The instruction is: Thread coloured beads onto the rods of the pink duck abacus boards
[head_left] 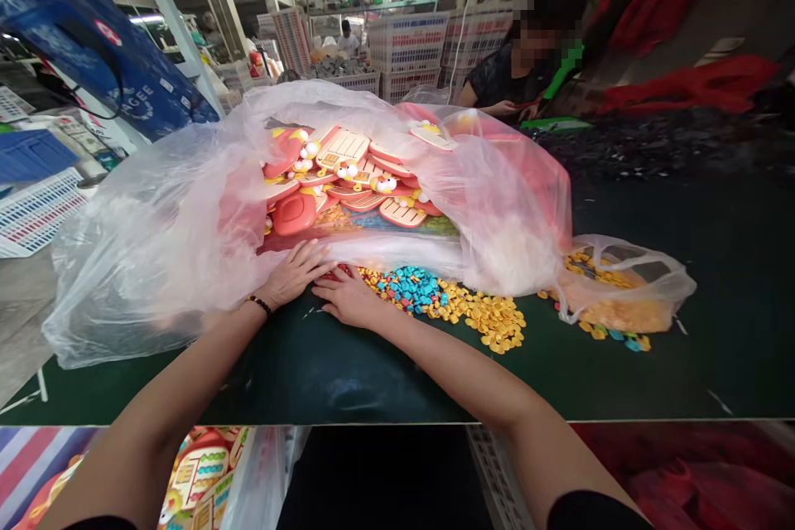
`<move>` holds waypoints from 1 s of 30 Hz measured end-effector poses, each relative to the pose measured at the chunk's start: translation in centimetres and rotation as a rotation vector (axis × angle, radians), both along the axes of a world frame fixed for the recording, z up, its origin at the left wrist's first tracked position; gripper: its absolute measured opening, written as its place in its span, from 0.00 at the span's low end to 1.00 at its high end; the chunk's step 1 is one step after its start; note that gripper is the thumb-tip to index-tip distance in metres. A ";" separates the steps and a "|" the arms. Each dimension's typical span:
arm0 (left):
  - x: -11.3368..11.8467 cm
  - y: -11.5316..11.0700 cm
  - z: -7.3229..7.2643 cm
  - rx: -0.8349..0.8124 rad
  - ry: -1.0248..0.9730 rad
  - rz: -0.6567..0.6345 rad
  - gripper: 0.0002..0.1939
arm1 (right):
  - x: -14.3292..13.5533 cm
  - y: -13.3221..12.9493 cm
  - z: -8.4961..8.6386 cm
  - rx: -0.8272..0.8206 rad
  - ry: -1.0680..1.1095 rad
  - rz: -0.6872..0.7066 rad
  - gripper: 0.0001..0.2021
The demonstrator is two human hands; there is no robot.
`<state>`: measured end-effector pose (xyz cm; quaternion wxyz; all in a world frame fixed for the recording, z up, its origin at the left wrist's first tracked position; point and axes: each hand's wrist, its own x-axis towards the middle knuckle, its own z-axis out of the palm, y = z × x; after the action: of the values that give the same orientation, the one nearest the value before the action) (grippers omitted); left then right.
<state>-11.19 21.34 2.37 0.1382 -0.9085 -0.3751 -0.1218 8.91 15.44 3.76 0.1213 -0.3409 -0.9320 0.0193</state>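
My left hand (296, 273) lies with its fingers stretched over the near edge of a big clear plastic bag (155, 215). Beside it, my right hand (351, 296) has its fingers extended at a patch of small red pieces (336, 272), partly covering them; no grasp shows. Inside the bag's opening are many red-and-cream plastic toy parts (343, 147) with bulging white eyes. To the right of my right hand spreads a heap of small blue pieces (415, 290) and yellow pieces (497, 319) on the dark green tabletop (348, 385).
A smaller clear bag (646, 298) with yellow pieces stands at right. Across the table sits a person (497, 83) by a pile of dark parts (652, 132). Below the table edge, a container holds more toys (202, 472). Stacked crates (407, 41) stand behind.
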 end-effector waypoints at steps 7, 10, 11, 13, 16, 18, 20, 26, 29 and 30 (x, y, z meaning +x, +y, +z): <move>1.5 1.1 -0.6 -0.138 0.002 0.043 0.29 | 5.1 -3.0 0.0 -0.103 0.084 0.090 0.16; 2.4 2.0 -0.5 -0.174 -0.037 0.089 0.32 | 6.6 -5.5 -0.3 -0.099 0.193 0.069 0.15; 2.7 2.2 -0.3 -0.183 -0.052 0.097 0.32 | 7.0 -6.3 -0.4 -0.097 0.230 0.071 0.15; 3.0 2.7 0.5 -0.192 -0.089 0.125 0.29 | 7.7 -7.6 -0.8 -0.090 0.309 0.088 0.14; 3.2 3.5 2.3 -0.137 -0.183 0.245 0.22 | 8.2 -8.4 -1.5 -0.058 0.444 0.091 0.14; 3.2 4.1 3.3 -0.061 -0.255 0.359 0.23 | 8.3 -8.2 -1.9 -0.028 0.495 0.079 0.14; 3.2 4.8 4.0 -0.004 -0.305 0.449 0.27 | 8.4 -7.8 -2.3 -0.002 0.500 0.071 0.14; 3.5 5.6 5.0 0.002 -0.382 0.553 0.24 | 9.1 -7.6 -2.9 0.000 0.462 0.098 0.12; 3.3 3.8 6.2 0.031 -0.416 0.546 0.22 | 9.1 -7.8 -2.8 0.010 0.481 0.095 0.12; 3.2 2.6 6.7 0.045 -0.427 0.548 0.22 | 9.1 -7.9 -2.7 0.017 0.493 0.095 0.12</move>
<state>-8.04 23.90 9.03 0.1041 -0.7248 -0.6228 -0.2756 17.96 7.58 1.09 0.3467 -0.2809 -0.8893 0.0999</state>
